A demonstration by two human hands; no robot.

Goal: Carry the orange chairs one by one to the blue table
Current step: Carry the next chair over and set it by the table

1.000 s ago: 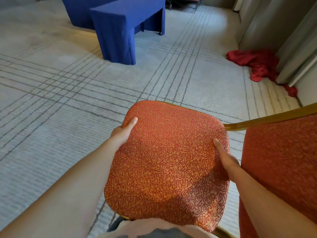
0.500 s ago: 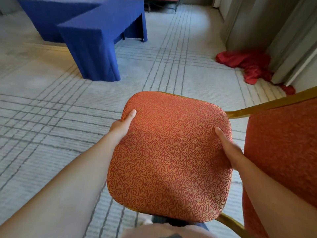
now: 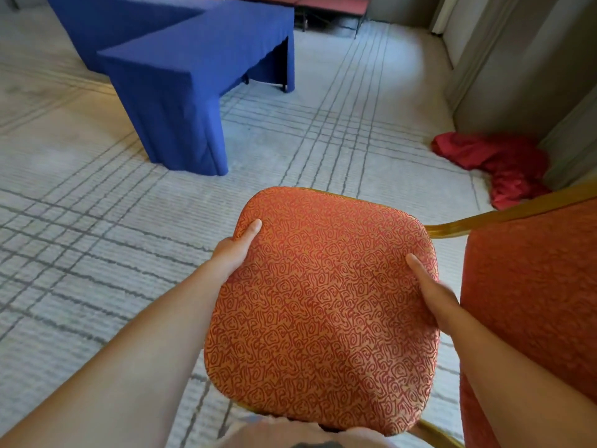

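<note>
I hold an orange chair [image 3: 323, 312] with a patterned seat cushion and gold frame in front of me, above the carpet. My left hand [image 3: 234, 250] grips the seat's left edge, thumb on top. On the seat's right edge, my right hand [image 3: 433, 292] grips the same way. The chair's orange backrest [image 3: 533, 302] fills the right side of the view. The blue table [image 3: 193, 69], draped in blue cloth to the floor, stands ahead and to the left, a few steps away.
A crumpled red cloth [image 3: 497, 163] lies on the carpet at the right, next to grey wall panels [image 3: 517, 76]. A low red bench [image 3: 323, 4] stands at the far back. Pale striped carpet [image 3: 80, 237] stretches between me and the table.
The view has swung, so the blue table now sits nearer the middle and the red cloth lower right. Both hands keep the same grip on the chair seat.
</note>
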